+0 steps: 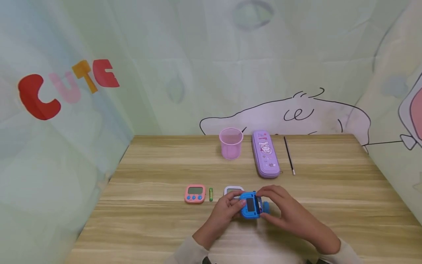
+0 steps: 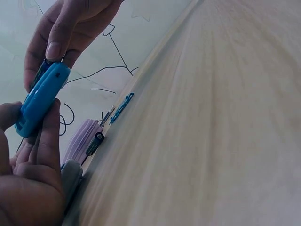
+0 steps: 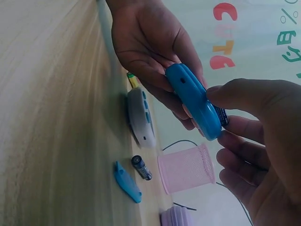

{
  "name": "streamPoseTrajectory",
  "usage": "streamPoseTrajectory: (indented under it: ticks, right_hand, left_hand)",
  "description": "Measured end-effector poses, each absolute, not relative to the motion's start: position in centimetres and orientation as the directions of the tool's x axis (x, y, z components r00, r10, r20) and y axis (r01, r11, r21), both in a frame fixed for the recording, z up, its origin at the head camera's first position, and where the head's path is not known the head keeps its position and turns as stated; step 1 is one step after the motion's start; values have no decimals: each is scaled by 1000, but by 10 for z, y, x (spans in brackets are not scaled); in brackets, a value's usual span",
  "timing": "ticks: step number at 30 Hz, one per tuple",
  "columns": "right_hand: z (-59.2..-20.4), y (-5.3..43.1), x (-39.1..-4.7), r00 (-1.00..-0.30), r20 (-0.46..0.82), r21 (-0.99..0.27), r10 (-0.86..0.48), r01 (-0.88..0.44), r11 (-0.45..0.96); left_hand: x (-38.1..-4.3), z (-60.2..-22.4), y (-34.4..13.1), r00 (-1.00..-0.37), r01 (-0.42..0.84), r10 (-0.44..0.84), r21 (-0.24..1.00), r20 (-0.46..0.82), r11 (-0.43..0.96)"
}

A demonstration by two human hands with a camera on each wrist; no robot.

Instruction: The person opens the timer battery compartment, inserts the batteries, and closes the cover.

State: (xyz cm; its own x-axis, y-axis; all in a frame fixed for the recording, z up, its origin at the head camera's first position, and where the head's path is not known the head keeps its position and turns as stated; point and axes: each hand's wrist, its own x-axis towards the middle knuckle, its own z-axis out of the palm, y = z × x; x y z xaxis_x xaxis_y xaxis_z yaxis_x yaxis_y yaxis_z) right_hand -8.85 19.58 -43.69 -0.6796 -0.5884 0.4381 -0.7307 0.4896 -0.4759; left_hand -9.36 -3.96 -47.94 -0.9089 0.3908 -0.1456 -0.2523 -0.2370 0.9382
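Observation:
My left hand [image 1: 221, 215] grips a blue digital timer [image 1: 247, 209] above the table, its thumb on the face turned up. A dark cylindrical battery [image 1: 259, 205] lies along the timer's right edge, partly in its slot. Thumb and fingers of my right hand [image 1: 290, 211] pinch this battery by its two ends. In the right wrist view a detached blue battery cover [image 3: 127, 182] lies on the table below, with another dark battery [image 3: 142, 167] beside it. A white timer [image 1: 230, 188] is partly hidden behind my left hand.
A pink timer [image 1: 195, 198] and a green battery [image 1: 211, 194] lie to the left. Toward the back edge stand a pink mesh cup [image 1: 231, 149] and a purple pencil case [image 1: 266, 156]. A thin black pencil [image 1: 289, 156] lies right of the case.

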Motion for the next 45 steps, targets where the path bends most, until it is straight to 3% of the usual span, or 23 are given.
streamPoseTrajectory:
  ticks: [45]
  right_hand:
    - [-446, 193, -89, -705, 367, -465, -607, -704, 537]
  left_hand:
    - [-94, -482, -40, -894, -313, 373, 942, -249, -122]
